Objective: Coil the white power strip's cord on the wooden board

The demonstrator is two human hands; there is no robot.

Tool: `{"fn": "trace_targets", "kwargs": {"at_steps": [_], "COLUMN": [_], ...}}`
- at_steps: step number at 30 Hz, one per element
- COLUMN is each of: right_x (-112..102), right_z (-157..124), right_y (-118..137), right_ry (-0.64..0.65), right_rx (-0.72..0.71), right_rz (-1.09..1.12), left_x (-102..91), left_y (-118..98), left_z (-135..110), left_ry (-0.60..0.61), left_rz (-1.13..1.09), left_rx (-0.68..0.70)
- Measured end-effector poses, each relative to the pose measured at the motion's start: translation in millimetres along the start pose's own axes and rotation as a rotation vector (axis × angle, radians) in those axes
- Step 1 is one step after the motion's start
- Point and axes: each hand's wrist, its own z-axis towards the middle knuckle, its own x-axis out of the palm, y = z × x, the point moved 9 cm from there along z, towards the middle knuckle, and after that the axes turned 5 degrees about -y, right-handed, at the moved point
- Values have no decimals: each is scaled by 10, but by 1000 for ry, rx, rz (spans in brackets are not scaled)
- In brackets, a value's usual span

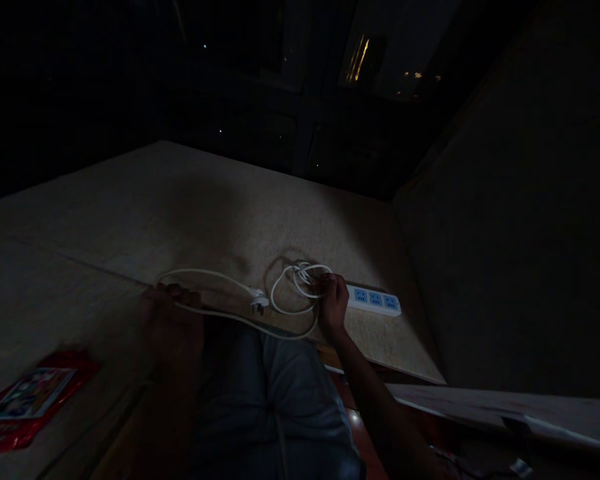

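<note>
The right hand (333, 303) sits right at the left end of the white power strip (375, 299), fingers curled shut around a bunch of loops in the white cord (290, 293). Several turns pass through the fist, and the grip looks meant to stop the gathered loops from springing apart, since they fan out freely on the side away from the strip.

The left hand (173, 303) is well to the left of the power strip, in deep shadow. As far as the dim light shows, its fingers are folded over a single run of the same cord, pinching it against the palm. The cord arcs from this hand back toward the coil, so the two hands hold one length between them, with slack sagging toward the person.

The plug (259, 303) lies between the hands, left of the power strip, resting loose on the pale board (130, 213) with nothing holding it. The strip itself lies flat on that board, its blue sockets facing up, near the board's right edge where a dark wall rises.

A knee in grey trousers (265, 393) juts up below the strip and coil. Far to the left of the power strip, and nearer the person, a red packet (30, 397) lies flat, apart from both hands
</note>
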Motion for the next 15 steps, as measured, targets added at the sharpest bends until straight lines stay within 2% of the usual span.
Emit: {"fn": "trace_targets", "kwargs": {"at_steps": [3, 6, 9, 12, 15], "right_x": [69, 215, 290, 161, -140], "right_z": [39, 50, -53, -234, -441], "right_y": [123, 312, 509, 588, 620], "right_ry": [64, 232, 409, 464, 367], "right_rx": [-29, -81, -150, -135, -110], "right_rz": [-63, -115, -157, -198, -258], "left_x": [-52, -3, 102, 213, 383], "left_y": [-9, -79, -118, -153, -262], "left_z": [-15, -146, -380, -653, -845], "left_ry": [-53, -64, -71, -82, -24], "left_rz": [-246, -328, -372, -385, -385], "left_rx": [-164, -200, -251, -303, -278]}}
